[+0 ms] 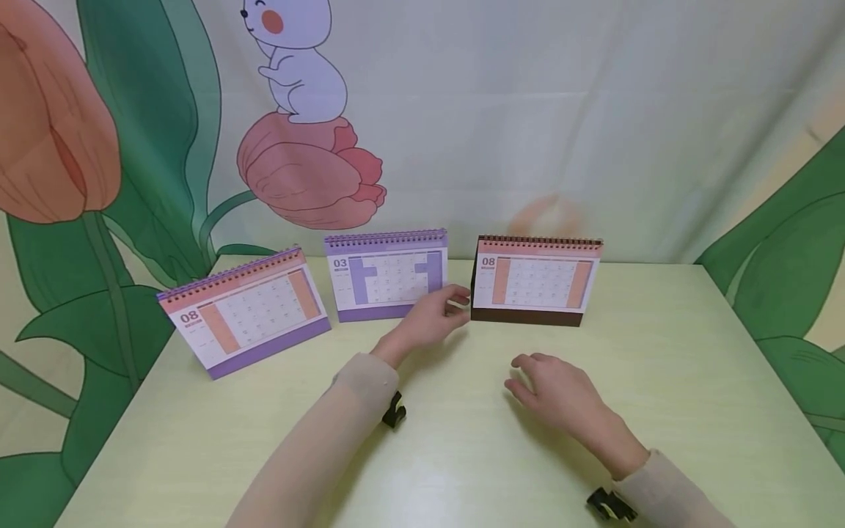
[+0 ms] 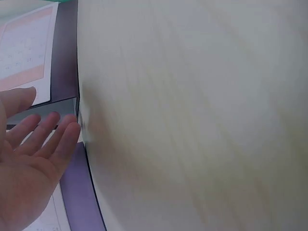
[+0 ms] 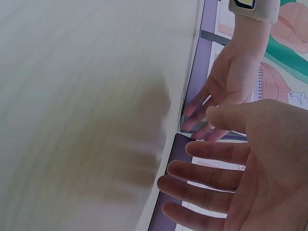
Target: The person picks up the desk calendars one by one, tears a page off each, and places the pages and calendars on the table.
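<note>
Three spiral-bound desk calendars stand on the table. At the right is a dark-based calendar point(image 1: 535, 282) with a pink "08" page. The middle one, a purple calendar point(image 1: 389, 275), shows "03". A purple-based calendar point(image 1: 247, 312) with a pink "08" page stands angled at the left. My left hand point(image 1: 432, 315) reaches in front of the purple calendar, its fingertips by the left edge of the dark-based one; whether they touch it I cannot tell. In the left wrist view its fingers point(image 2: 67, 139) are spread and hold nothing. My right hand point(image 1: 561, 392) hovers, loosely bent, in front of the dark-based calendar.
The pale yellow-green table point(image 1: 686, 396) reaches back to a printed curtain point(image 1: 495, 132) with tulips, leaves and a white cartoon animal. Black clips point(image 1: 394, 411) hang beneath both wrists.
</note>
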Demonstrator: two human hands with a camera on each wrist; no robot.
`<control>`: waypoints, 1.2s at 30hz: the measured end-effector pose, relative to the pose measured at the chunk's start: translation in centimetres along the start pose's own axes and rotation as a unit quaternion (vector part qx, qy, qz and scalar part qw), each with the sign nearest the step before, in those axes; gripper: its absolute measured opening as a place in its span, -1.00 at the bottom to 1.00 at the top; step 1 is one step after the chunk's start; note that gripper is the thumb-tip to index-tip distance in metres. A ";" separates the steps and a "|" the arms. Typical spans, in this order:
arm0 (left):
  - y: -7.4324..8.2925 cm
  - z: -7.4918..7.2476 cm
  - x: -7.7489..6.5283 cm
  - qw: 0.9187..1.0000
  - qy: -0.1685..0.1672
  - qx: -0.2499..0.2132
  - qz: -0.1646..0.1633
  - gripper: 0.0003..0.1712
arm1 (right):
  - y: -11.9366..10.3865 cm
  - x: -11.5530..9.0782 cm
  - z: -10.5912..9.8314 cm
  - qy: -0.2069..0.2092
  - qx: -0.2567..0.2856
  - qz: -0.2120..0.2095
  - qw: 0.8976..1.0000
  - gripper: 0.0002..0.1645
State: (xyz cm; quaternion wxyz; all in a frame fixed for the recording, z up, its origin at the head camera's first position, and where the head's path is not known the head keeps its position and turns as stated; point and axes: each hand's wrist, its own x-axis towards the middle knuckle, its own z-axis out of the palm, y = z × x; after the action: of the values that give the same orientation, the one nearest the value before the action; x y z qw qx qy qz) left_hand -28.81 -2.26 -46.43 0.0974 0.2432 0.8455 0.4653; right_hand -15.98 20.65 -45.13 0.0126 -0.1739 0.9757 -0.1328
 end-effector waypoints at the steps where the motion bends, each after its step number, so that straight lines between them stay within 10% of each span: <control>1: 0.0 0.1 0.2 1.000 0.004 -0.007 0.000 -0.53 | 0.0 0.0 0.0 0.000 0.000 0.000 1.000 -0.58; 36: 0.3 2.1 3.6 0.999 0.047 0.003 -0.018 -0.76 | 1.3 -1.0 -0.1 0.003 0.016 -0.008 1.000 -0.60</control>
State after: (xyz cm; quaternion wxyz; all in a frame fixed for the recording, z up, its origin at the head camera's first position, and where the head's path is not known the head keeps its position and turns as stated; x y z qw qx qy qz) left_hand -31.01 1.24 -47.14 0.0654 0.2059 0.8548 0.4719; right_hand -15.53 22.21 -45.38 0.0109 -0.1806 0.9722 -0.1488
